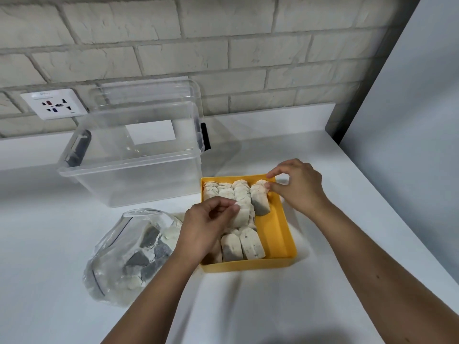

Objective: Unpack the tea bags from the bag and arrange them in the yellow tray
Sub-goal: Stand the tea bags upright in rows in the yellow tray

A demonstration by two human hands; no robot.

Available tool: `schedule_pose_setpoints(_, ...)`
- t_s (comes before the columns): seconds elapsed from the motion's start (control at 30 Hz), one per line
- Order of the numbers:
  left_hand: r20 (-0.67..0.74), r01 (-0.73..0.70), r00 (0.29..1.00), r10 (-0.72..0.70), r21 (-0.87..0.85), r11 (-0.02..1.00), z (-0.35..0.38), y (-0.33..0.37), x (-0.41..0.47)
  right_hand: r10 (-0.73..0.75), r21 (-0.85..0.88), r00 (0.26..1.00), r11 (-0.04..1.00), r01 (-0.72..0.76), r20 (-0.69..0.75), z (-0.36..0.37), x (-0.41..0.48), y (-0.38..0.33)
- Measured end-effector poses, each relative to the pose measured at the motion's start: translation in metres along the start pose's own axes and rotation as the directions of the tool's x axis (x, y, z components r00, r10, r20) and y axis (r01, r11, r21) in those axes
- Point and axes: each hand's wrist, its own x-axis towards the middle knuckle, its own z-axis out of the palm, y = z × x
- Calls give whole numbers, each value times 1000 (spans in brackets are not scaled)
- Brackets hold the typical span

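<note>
A yellow tray [278, 234] sits on the white counter and holds several tea bags in rows along its left and far sides. My left hand [206, 227] reaches over the tray's left part and pinches the top of a tea bag [242, 214] in the middle row. My right hand [298, 186] is at the tray's far right corner, with thumb and fingers pinching the top of a dark-bottomed tea bag [259, 201] that leans there. A clear plastic bag [131, 254] with several more tea bags lies left of the tray, its mouth open toward the tray.
A large clear storage bin [129, 157] with its lid leaning behind stands at the back left, close to the tray's far left corner. A wall socket [53, 103] is on the brick wall. A grey panel [409, 120] borders the counter on the right.
</note>
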Motion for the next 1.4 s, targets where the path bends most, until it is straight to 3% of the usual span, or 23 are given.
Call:
schedule_pose_setpoints(0.1, 25, -11, 1000, 12, -15, 1000, 6, 9, 9, -127, 266, 947, 963, 46, 295, -29, -13, -17)
schedule_pose_setpoints(0.17, 56, -43, 998, 42, 10, 999, 12, 14, 16, -171, 270, 914, 960, 71, 367, -35, -19, -26)
schedule_pose_setpoints(0.33, 99, -91, 991, 90, 14, 996, 24, 23, 23, -196, -113, 954, 968, 226, 226, -32, -20, -22)
schedule_pose_setpoints(0.5, -50, -171, 980, 193, 288, 942, 10, 5, 21, -102, -138, 933, 978, 158, 345, -16, -20, -1)
schedule_pose_setpoints(0.63, -105, -216, 953, 285, 427, 878, 1, -15, 16, -53, -296, 953, 944, 145, 298, 6, -15, 4)
schedule_pose_setpoints(0.83, -122, -212, 949, 292, 438, 874, -8, -23, 10, -68, -437, 992, 893, 109, 109, 26, -9, 0)
schedule_pose_setpoints(0.97, -119, -201, 957, 264, 380, 903, -14, -20, 5, -14, -458, 995, 887, 58, 98, 32, -8, 0)
schedule_pose_setpoints(1.17, -193, -161, 957, 218, 274, 948, -43, -11, -20, -48, -325, 998, 945, 36, -29, 20, -28, -12)
schedule_pose_setpoints(1.27, -259, -130, 945, 199, 263, 956, -72, -12, -38, -134, -123, 989, 984, 127, -57, 18, -46, -32)
schedule_pose_setpoints(1.4, -312, -59, 936, 163, 316, 947, -115, -20, -57, -234, 137, 971, 961, 240, -59, 26, -75, -68)
